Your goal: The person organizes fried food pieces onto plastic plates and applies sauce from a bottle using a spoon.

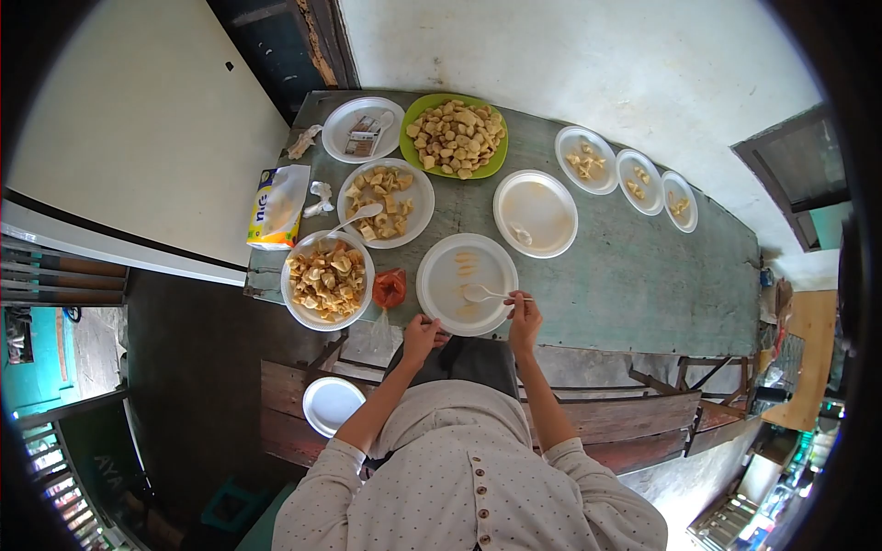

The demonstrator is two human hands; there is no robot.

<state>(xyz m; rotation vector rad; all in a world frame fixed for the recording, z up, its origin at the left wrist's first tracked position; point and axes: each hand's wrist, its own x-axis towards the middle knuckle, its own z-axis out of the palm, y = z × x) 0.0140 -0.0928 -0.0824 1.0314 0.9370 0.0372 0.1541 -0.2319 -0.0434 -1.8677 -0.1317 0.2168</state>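
In front of me on the table, a white plate [501,262] bears several smears of pale orange-brown sauce. My left hand [424,338] is closed on the plate's near left rim, with part of the fingers hidden below the edge. My right hand [525,321] grips the handle of a white plastic spoon [478,293], whose bowl rests over the sauce. Beside the plate lies a clear plastic bag of red sauce [389,287]. Left of that, a white plate heaped with folded fried pieces [326,280] sits by the table edge.
Behind stand a plate of cut pieces with a spoon [377,202], a green plate [501,156] of pale chunks, and a plate with a packet [363,133]. A tissue pack [278,207] lies left. Another plate [536,213] holds a spoon; three small plates [636,181] line the wall.
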